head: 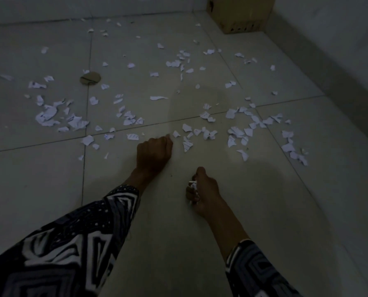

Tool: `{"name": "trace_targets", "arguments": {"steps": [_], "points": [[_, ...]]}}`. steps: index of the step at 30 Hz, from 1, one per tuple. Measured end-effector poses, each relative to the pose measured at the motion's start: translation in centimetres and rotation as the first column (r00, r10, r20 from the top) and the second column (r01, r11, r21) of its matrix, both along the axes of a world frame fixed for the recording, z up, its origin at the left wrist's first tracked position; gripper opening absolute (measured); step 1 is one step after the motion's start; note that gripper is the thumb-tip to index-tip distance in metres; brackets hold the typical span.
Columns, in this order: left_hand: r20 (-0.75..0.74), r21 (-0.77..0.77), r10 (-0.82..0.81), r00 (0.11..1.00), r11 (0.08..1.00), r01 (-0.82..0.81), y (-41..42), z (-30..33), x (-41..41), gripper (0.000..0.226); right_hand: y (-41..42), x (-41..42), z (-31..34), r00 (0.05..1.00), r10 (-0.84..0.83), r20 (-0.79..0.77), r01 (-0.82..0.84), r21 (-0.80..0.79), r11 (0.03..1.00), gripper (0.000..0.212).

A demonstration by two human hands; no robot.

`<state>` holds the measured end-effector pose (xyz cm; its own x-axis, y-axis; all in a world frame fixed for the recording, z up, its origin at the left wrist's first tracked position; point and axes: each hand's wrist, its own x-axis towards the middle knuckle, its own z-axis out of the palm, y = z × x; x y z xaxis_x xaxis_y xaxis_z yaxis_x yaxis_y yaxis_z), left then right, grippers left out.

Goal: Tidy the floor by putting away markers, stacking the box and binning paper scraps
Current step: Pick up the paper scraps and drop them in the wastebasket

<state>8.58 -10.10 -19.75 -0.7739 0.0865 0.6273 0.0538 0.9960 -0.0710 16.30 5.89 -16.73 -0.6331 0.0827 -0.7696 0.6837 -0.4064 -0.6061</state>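
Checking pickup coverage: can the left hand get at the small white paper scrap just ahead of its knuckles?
Probably yes. The left hand is fisted on the tiled floor, and the small white paper scrap lies just beyond it on bare tile, nothing between.

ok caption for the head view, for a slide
Right hand clutching gathered paper scraps, left hand fisted on the tiled floor amid torn paper, cardboard box in the corner.

No legible text; marks on paper scraps (48,116) and cardboard box (241,13) unreadable.
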Motion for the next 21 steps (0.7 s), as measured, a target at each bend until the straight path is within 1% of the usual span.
{"name": "trace_targets", "arguments": {"steps": [2,4,6,8,10,12,13,14,15,16,18,20,21], "points": [[0.014,0.013,-0.002,1.000,1.000,0.002,0.4,0.0,1.0,0.040,0.0,0.1,-0.1,1.000,-0.007,-0.007,0.007,-0.015,1.000,0.035],[0.058,0.047,-0.036,0.998,0.998,0.033,0.7,0.0,2.3,0.040,0.0,0.1,-0.1,1.000,-0.002,-0.009,0.002,-0.018,1.000,0.034],[0.144,0.091,-0.075,0.987,0.994,0.062,1.0,0.0,3.7,0.040,0.0,0.2,-0.1,1.000,0.008,-0.008,-0.008,-0.007,1.000,0.034],[0.261,0.134,-0.079,0.962,0.990,0.045,1.1,0.5,4.8,0.039,-0.1,0.5,-0.1,1.000,0.015,-0.009,-0.014,0.013,1.000,0.035],[0.331,0.147,-0.063,0.942,0.989,0.014,1.0,1.3,5.9,0.035,-0.2,0.9,0.1,1.000,0.016,-0.022,-0.015,0.030,0.999,0.038],[0.296,0.140,-0.059,0.953,0.990,0.018,0.9,1.7,7.2,0.036,-0.1,1.4,0.3,0.997,0.064,-0.031,-0.060,0.103,0.993,0.040],[0.278,0.143,-0.058,0.959,0.990,0.019,0.7,2.0,7.9,0.038,0.0,1.7,0.6,0.992,0.118,-0.037,-0.109,0.187,0.976,0.041],[0.279,0.157,-0.063,0.958,0.987,0.019,0.6,2.3,8.5,0.040,0.2,2.0,0.8,0.981,0.188,-0.048,-0.166,0.302,0.939,0.041],[0.316,0.193,-0.079,0.946,0.981,0.018,0.6,2.8,9.0,0.041,0.5,2.3,1.0,0.961,0.269,-0.062,-0.218,0.431,0.876,0.041],[0.361,0.230,-0.094,0.928,0.973,0.009,0.6,3.2,9.3,0.042,0.9,2.3,1.4,0.929,0.362,-0.072,-0.264,0.554,0.790,0.041],[0.420,0.260,-0.116,0.900,0.966,0.002,0.7,3.9,9.7,0.045,2.0,2.4,2.3,0.837,0.541,-0.081,-0.325,0.722,0.611,0.037],[0.407,0.268,-0.144,0.902,0.963,0.033,1.3,4.9,9.5,0.047,3.0,2.3,3.7,0.709,0.705,-0.018,-0.368,0.843,0.392,0.033],[0.395,0.270,-0.163,0.904,0.961,0.055,1.8,5.7,9.4,0.047,3.5,2.1,4.4,0.657,0.753,0.023,-0.365,0.884,0.292,0.032]]}}
